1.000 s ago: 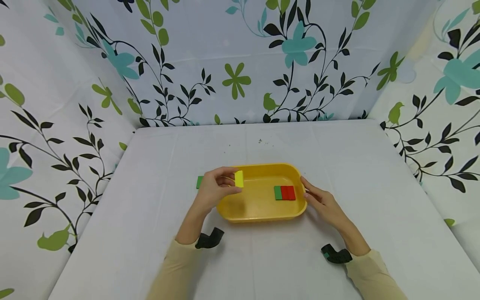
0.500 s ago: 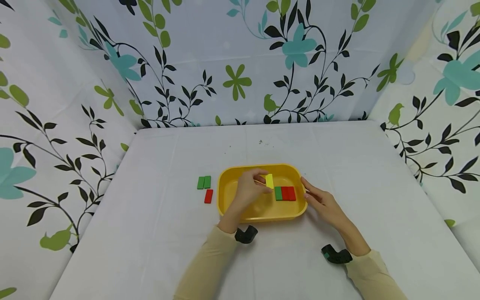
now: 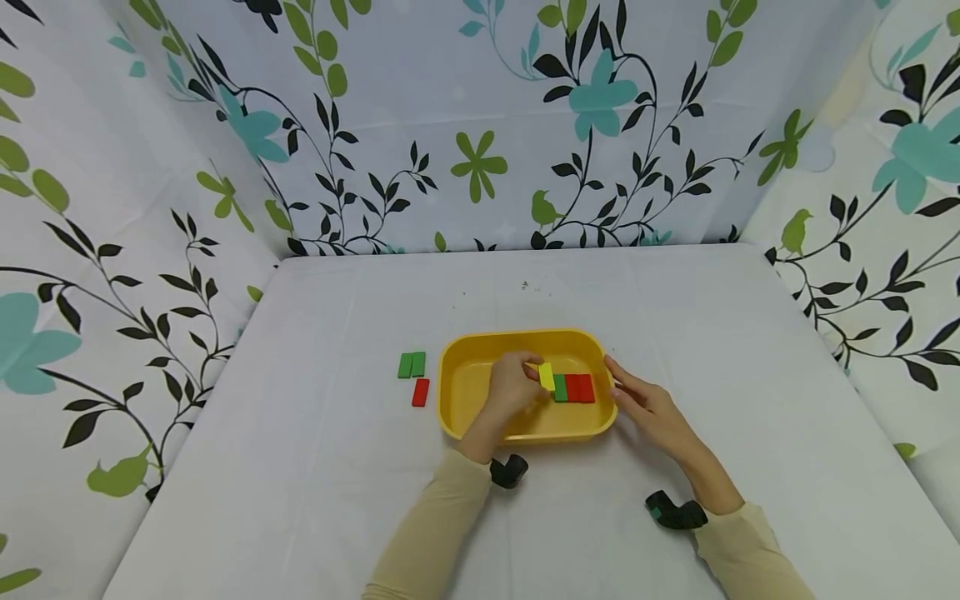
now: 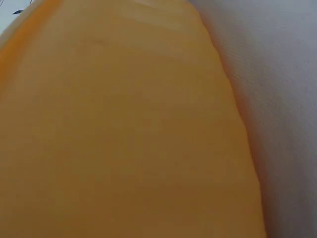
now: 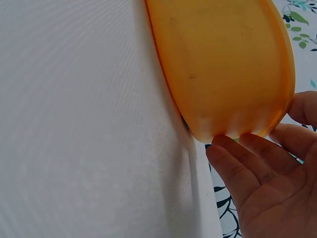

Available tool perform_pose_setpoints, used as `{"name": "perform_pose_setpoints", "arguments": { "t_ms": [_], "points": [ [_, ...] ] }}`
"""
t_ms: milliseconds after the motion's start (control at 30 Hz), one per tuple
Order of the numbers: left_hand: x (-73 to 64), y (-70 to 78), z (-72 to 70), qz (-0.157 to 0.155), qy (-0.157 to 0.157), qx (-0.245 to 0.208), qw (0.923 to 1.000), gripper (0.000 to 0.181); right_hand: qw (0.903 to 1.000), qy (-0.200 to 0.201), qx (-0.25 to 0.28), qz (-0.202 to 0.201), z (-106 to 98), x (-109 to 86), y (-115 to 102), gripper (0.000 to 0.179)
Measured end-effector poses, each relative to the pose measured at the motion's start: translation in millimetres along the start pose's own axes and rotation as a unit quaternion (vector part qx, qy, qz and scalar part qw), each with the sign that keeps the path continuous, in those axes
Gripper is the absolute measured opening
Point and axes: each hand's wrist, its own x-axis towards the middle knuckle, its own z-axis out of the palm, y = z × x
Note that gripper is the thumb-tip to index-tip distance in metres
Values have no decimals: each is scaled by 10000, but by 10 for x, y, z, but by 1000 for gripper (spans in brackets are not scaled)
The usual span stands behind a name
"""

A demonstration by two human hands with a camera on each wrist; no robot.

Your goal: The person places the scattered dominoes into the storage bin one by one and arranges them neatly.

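Note:
In the head view my left hand (image 3: 514, 385) reaches into the yellow tray (image 3: 480, 428) and pinches a small yellow tile (image 3: 547, 377) between fingers and thumb. This tile is slightly tilted, right at the left edge of a green tile (image 3: 560, 388). Two red tiles (image 3: 580, 388) continue that row to the right on the tray floor. My right hand (image 3: 647, 406) rests its fairly straight fingers against the tray's right end. In the right wrist view its fingertips (image 5: 221, 141) touch the outer wall. The left wrist view shows mostly the tray's outer side (image 4: 129, 124), hiding the left hand.
Left of the tray, two green tiles (image 3: 412, 365) lie side by side on the white-covered table (image 3: 315, 467), with a red tile (image 3: 421, 392) just below them. Leaf-patterned curtains (image 3: 420, 125) rise behind the table and along both sides.
My left hand has carried the yellow tile rightward from the tray's left side and lowered it beside the green tile. The right hand has stayed at the tray's right end.

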Motion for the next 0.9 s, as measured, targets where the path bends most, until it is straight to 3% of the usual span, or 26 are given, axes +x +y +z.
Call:
{"name": "perform_pose_setpoints", "arguments": {
  "t_ms": [200, 433, 900],
  "points": [
    [14, -11, 50, -96, -19, 435, 9990, 47, 10000, 3, -49, 80, 0, 3, -10, 49],
    [35, -50, 90, 229, -55, 1002, 9947, 43, 9999, -16, -46, 124, 2, 2, -26, 49],
    [22, -72, 125, 258, -85, 1434, 9893, 44, 9999, -37, 1, 147, 0, 2, -18, 50]
  ]
}}
